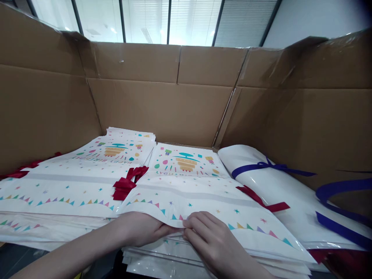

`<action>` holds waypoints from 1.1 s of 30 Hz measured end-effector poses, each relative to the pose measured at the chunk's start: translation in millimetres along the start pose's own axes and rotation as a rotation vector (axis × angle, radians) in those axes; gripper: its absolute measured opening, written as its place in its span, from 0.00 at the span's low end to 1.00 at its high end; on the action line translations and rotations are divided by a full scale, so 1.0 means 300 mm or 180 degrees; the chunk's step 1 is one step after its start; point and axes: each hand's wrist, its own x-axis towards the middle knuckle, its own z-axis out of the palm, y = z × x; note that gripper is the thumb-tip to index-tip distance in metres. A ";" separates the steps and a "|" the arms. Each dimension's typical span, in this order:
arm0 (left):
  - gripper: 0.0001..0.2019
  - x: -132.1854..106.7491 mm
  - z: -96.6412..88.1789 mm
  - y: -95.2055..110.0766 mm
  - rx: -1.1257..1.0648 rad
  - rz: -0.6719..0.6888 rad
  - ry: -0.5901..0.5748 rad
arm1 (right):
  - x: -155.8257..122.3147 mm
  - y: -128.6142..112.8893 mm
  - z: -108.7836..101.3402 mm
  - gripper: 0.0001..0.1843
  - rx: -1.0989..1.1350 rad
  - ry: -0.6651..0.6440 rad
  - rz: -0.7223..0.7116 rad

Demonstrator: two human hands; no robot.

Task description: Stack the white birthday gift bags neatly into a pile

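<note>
A stack of flat white birthday-print bags [188,190], with cake, star and bunting patterns, lies in front of me. My right hand [210,242] pinches the near edge of the top bag between thumb and fingers. From the left, my left hand [142,229] reaches to that same raised edge; its fingers are partly hidden beneath the bag, with the thumb close to my right fingertips. Red ribbon [128,184] sticks out at the stack's left side, and another red ribbon [263,199] lies at its right.
Tall cardboard walls [162,106] enclose the back and sides. A second stack of matching bags [84,170] lies to the left. On the right are a rolled white bundle [261,182] tied with blue ribbon [271,166] and a loose blue strip [343,230].
</note>
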 end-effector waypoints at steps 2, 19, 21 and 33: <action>0.21 -0.051 -0.046 0.013 -0.0285 0.0208 -0.0394 | -0.007 0.002 0.002 0.14 0.0104 -0.0015 0.0062; 0.27 -0.524 0.035 -0.625 0.1742 0.0075 0.1252 | 0.213 -0.026 -0.063 0.09 0.1127 -0.0859 0.0428; 0.23 -0.536 0.038 -0.617 0.1589 0.0245 0.1484 | 0.246 -0.019 -0.042 0.10 0.1253 -0.0899 0.0405; 0.11 -0.492 -0.109 -0.565 -0.0200 -0.0942 0.2992 | 0.460 0.014 0.100 0.06 0.2817 -0.0802 0.1538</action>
